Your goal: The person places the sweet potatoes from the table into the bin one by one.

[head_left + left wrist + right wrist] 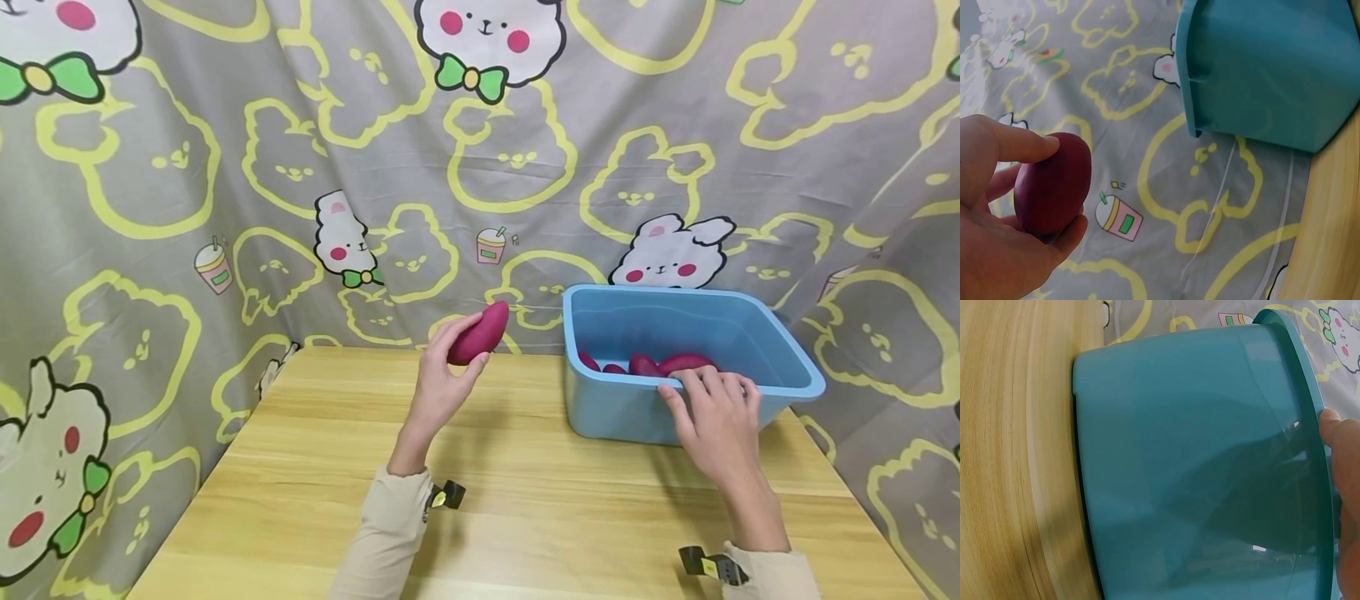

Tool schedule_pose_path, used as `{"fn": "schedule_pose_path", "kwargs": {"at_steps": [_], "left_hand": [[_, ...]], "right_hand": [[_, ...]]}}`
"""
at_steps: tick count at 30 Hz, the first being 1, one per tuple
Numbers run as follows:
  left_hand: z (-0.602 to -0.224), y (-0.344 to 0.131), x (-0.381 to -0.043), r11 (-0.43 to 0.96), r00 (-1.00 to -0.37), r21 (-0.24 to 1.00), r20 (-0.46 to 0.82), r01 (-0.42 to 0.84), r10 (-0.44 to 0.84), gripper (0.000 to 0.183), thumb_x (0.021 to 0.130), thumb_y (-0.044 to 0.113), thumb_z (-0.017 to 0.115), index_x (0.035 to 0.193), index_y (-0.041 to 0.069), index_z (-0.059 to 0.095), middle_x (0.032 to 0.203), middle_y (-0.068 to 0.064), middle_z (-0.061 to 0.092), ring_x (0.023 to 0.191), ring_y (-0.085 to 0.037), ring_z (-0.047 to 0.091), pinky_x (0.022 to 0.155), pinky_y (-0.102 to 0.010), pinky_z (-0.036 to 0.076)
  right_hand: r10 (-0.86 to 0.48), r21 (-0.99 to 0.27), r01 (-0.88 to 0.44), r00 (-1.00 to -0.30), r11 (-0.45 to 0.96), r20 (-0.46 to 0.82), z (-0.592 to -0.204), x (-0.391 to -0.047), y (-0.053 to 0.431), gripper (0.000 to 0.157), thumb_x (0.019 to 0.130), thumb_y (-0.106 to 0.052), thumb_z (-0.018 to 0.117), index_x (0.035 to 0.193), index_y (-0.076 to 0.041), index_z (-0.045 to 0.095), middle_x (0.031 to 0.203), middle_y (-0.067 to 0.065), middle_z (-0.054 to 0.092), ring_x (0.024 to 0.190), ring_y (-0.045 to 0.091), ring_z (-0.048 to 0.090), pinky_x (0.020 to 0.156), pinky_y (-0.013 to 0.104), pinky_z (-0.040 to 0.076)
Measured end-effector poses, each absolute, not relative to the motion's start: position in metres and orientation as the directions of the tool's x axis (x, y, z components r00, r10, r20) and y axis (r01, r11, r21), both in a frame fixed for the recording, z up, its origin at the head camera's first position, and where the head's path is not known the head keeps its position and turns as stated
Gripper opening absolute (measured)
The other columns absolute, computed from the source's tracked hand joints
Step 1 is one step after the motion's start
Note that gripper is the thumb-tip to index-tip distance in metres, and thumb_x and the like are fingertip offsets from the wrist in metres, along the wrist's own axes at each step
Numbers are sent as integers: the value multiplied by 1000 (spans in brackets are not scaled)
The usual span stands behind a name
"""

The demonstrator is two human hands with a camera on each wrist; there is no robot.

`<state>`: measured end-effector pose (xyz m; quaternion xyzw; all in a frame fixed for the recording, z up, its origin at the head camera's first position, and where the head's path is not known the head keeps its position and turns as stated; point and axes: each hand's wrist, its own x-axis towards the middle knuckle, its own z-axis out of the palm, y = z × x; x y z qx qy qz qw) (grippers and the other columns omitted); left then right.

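Observation:
My left hand [441,379] holds a smooth magenta sweet potato [483,333] in the air above the table, left of the blue plastic bin [637,412]. In the left wrist view the thumb lies on one side of the sweet potato [1057,184] and fingers on the other. With its fingers over the bin's near rim and its thumb outside, my right hand [720,421] grips the bin. The right wrist view shows the thumb against the rim [1313,394]. Several more magenta sweet potatoes [686,362] lie inside the bin, partly hidden by its front wall.
The bin stands at the back right of a light wooden table [315,467]. A grey curtain [405,167] with yellow outlines and cartoon animals hangs behind the table and along both sides. Each wrist wears a black strap with a small camera [453,494].

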<state>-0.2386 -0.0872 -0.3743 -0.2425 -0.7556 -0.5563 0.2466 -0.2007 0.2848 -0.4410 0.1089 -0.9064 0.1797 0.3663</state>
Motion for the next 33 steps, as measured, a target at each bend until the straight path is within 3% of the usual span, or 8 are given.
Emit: {"fn": "schedule_pose_path", "kwargs": {"at_steps": [5, 15, 25, 33], "left_hand": [[-390, -86, -254, 281, -751, 704, 652, 652, 107, 53, 90, 3, 77, 140, 14, 64, 138, -9, 59, 122, -27, 54, 92, -51, 52], [-388, -73, -255, 275, -742, 694, 655, 666, 142, 53, 91, 5, 76, 141, 16, 62, 136, -5, 59, 118, -23, 57, 91, -45, 53], [-384, -59, -257, 239, -733, 695, 663, 678, 151, 53, 90, 4, 77, 140, 15, 63, 138, -7, 60, 120, -26, 57, 92, -50, 53], [-382, -53, -257, 242, -742, 702, 649, 669, 169, 52, 92, 5, 75, 141, 15, 62, 139, -4, 58, 122, -23, 55, 94, -45, 53]], "right_hand": [[-65, -250, -329, -712, 911, 699, -440, -201, 284, 30, 97, -31, 68, 113, -5, 68, 108, 20, 61, 109, 46, 47, 105, 70, 21], [-62, -255, -321, -722, 912, 689, -440, -201, 285, 31, 97, -31, 67, 114, -5, 68, 109, 20, 61, 110, 46, 46, 105, 70, 21], [-61, -254, -322, -718, 912, 694, -440, -200, 285, 32, 97, -32, 67, 115, -5, 68, 109, 20, 61, 111, 46, 46, 105, 70, 20], [-60, -255, -318, -724, 913, 687, -440, -200, 285, 31, 97, -30, 68, 115, -5, 67, 109, 20, 61, 110, 45, 46, 105, 70, 21]]}}
